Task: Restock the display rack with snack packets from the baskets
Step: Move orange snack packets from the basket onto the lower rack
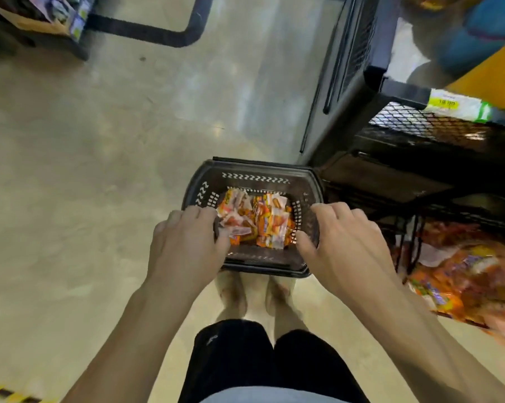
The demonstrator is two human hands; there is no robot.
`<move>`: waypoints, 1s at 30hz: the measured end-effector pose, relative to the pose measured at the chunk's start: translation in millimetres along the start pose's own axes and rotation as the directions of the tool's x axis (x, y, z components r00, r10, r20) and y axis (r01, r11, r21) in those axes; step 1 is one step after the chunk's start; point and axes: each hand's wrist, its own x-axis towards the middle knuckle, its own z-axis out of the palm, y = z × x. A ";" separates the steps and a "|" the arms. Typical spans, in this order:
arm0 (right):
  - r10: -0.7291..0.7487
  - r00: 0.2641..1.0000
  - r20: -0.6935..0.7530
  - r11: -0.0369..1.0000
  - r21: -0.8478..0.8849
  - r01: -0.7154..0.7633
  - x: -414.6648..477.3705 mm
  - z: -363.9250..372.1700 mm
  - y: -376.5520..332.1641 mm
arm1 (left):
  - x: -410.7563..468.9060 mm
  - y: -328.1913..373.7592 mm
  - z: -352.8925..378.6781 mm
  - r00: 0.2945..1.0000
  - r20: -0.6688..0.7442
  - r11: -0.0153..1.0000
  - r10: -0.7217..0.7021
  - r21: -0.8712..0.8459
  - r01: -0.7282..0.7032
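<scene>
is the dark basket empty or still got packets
Not empty: orange and white snack packets cover the bottom of the dark plastic basket, well below its rim.

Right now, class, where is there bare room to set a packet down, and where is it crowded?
Free: the floor left of the basket, up to the black frame, and the mesh shelf. Crowded: the packets in the basket between left hand and right hand, and the orange bags low in the rack.
</scene>
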 end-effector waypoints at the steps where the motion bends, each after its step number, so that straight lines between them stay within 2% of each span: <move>1: 0.016 1.000 0.006 1.000 0.006 -0.016 14.1 12.1 -1.0 | 14.6 -2.9 12.7 1.000 0.004 1.000 0.006 -0.005 -0.006; 9: 0.107 0.986 0.126 0.994 0.000 -0.108 132.4 159.0 0.5 | 131.0 -29.4 163.4 0.997 0.046 0.997 0.057 -0.062 -0.054; 14: 0.121 0.973 0.195 0.993 -0.008 -0.122 215.3 294.5 7.5 | 213.9 -52.4 303.9 0.986 0.152 0.996 0.074 -0.062 -0.065; 21: 0.155 0.937 0.314 0.986 0.005 -0.165 305.2 450.2 26.1 | 300.7 -74.4 466.4 0.954 0.300 1.000 -0.017 -0.015 0.022; 25: 0.141 0.939 0.314 0.982 0.073 -0.172 342.4 509.7 32.5 | 335.0 -84.0 530.0 0.922 0.375 0.978 -0.096 -0.137 0.157; 28: 0.127 0.943 0.309 0.981 0.100 -0.165 366.0 540.6 35.6 | 349.4 -91.8 564.9 0.922 0.380 0.961 -0.075 -0.221 0.169; 30: 0.142 0.936 0.322 0.977 0.108 -0.185 376.0 557.3 38.7 | 352.1 -93.7 581.1 0.927 0.368 0.964 -0.066 -0.215 0.154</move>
